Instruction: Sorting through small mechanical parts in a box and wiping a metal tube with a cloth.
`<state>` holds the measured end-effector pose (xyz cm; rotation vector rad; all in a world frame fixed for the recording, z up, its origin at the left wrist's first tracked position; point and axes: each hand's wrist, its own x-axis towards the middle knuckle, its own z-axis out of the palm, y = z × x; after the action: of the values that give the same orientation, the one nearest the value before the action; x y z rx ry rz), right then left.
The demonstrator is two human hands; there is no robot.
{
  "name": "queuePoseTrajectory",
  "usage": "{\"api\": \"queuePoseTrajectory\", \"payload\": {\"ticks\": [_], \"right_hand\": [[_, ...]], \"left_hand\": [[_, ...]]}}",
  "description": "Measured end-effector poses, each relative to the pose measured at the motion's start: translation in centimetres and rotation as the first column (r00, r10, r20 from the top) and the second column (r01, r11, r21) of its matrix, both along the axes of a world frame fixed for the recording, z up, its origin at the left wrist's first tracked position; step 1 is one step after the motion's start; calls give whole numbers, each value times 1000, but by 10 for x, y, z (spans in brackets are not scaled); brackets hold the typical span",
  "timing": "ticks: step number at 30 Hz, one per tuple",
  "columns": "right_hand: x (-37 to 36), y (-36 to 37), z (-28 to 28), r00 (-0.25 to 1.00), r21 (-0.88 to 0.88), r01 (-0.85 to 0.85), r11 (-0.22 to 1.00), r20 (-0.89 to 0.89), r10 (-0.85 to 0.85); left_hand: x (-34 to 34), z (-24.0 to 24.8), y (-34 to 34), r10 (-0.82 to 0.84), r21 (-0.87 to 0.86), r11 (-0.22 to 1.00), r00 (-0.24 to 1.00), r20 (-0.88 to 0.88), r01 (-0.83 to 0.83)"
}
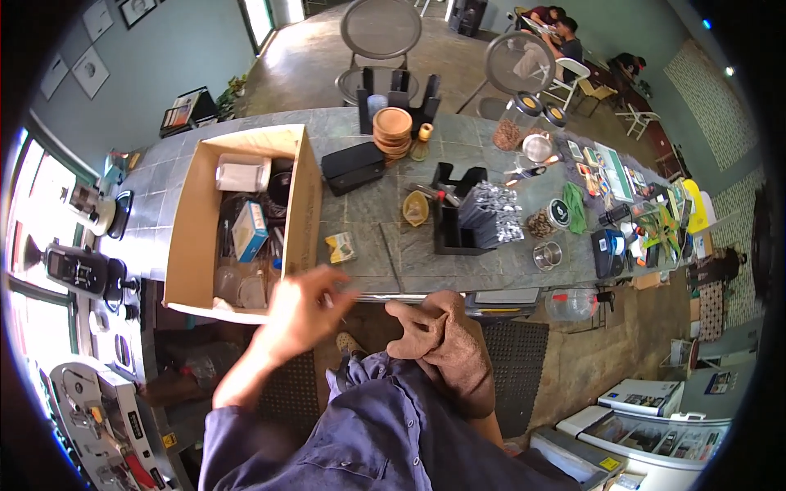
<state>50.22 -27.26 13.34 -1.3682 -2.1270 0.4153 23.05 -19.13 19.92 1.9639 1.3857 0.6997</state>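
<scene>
My left hand is raised at the counter's front edge, beside the near right corner of an open cardboard box. Its fingers are bent and smeared by motion; a small pale spot shows among them, too blurred to name. A brown cloth covers my right hand in front of my body, so its fingers are hidden. Inside the box lie a blue and white carton, a clear-lidded container and other loose items. A small yellow and white packet lies to the right of the box.
Along the counter stand a black pouch, stacked wooden coasters, a yellow bowl, a black organizer with silver packets, jars and a metal cup. Grinders stand left. People sit at the far right.
</scene>
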Motion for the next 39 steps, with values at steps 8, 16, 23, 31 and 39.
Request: {"api": "queuePoseTrajectory", "payload": {"ticks": [8, 16, 23, 31, 39], "right_hand": [[-77, -2, -18, 994, -4, -47, 999, -103, 46], [-107, -6, -17, 998, 237, -57, 970, -21, 64], [-122, -5, -13, 994, 421, -103, 901, 61, 85], [-132, -2, -24, 977, 466, -191, 864, 176, 121], [-120, -22, -44, 985, 467, -150, 871, 149, 90]], "left_hand": [[-225, -103, 161, 208, 145, 978, 625, -753, -150], [-237, -194, 184, -160, -262, 948, 439, -884, -180], [-252, -227, 192, 131, 15, 979, 564, -815, -205], [-246, -240, 196, 145, 1, 969, 570, -809, -246], [-259, -253, 191, 245, 55, 934, 520, -818, -353]]}}
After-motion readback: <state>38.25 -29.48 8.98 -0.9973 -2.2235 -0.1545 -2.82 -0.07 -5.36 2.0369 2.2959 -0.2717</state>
